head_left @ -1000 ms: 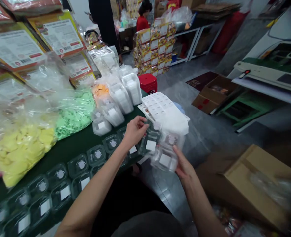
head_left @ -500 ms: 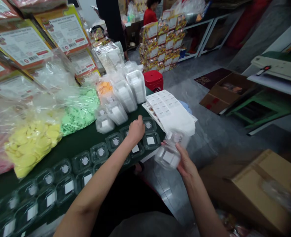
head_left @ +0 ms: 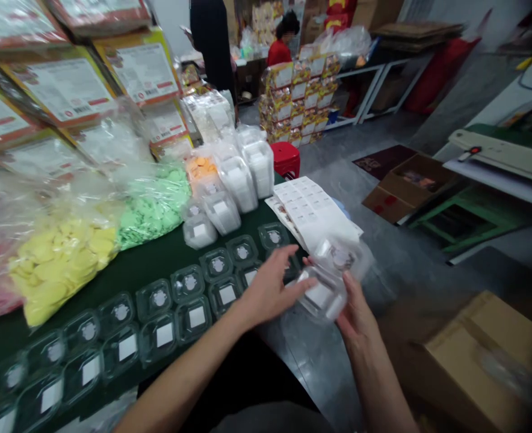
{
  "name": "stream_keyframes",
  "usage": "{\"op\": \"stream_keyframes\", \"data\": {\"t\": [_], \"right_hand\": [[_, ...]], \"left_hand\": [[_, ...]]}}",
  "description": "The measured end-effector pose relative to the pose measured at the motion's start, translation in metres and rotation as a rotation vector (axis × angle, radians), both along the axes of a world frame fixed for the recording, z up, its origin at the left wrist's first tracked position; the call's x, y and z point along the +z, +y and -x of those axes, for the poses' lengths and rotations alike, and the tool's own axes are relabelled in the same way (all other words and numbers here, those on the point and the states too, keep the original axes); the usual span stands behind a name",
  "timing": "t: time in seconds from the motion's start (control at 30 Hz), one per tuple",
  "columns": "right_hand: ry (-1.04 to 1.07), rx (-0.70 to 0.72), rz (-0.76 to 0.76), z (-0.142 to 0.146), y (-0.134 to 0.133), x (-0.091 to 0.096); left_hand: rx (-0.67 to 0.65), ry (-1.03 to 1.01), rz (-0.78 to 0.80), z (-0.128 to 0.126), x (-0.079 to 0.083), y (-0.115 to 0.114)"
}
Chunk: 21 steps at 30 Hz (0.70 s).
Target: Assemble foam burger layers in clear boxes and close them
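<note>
My right hand grips a stack of clear plastic clamshell boxes just off the front right corner of the green table. My left hand reaches across to the stack, its fingers spread and touching the lower box. Two rows of open clear boxes with white labels lie along the table's front edge. A sheet of white labels hangs over the table's right end.
Bags of yellow and green chips, stacks of white boxes. A red stool, cardboard boxes at lower right and on the floor. Two people stand far back.
My left hand set a box down on the table's right end, then came back to the stack in my right hand. The camera shifted slightly.
</note>
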State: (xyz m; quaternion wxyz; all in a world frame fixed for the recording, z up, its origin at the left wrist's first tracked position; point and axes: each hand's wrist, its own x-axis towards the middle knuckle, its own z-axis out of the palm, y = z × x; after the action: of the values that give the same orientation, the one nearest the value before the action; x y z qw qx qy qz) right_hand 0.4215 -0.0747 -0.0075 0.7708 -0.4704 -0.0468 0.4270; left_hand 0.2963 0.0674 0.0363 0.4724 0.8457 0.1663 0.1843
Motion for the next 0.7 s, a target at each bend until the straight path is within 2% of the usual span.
{"op": "stream_keyframes", "data": {"t": [0.07,0.17,0.23,0.33,0.4,0.5,0.6,0.7], "right_hand": [[0.013,0.047,-0.019,0.014,0.009,0.006],[0.048,0.156,-0.033,0.037,0.039,0.019],[0.038,0.258,-0.073,0.051,0.068,0.031],[-0.036,0.327,-0.193,0.066,0.114,0.047],[-0.105,0.321,-0.216,0.072,0.142,0.050],[-0.192,0.356,-0.159,0.081,0.172,0.043],[-0.195,0.534,-0.099,0.093,0.192,0.032],[-0.166,0.637,-0.055,0.106,0.212,0.022]], "left_hand": [[-0.052,0.022,0.152,0.019,0.001,-0.015],[0.066,0.023,0.230,0.045,0.000,-0.014],[0.206,-0.026,0.274,0.062,0.001,0.002],[0.402,-0.118,0.341,0.091,0.006,0.047],[0.564,-0.141,0.249,0.111,0.010,0.085],[0.797,0.039,-0.072,0.130,0.014,0.143],[0.846,0.341,-0.228,0.130,0.011,0.185],[0.852,0.466,-0.258,0.116,0.004,0.205]]}}
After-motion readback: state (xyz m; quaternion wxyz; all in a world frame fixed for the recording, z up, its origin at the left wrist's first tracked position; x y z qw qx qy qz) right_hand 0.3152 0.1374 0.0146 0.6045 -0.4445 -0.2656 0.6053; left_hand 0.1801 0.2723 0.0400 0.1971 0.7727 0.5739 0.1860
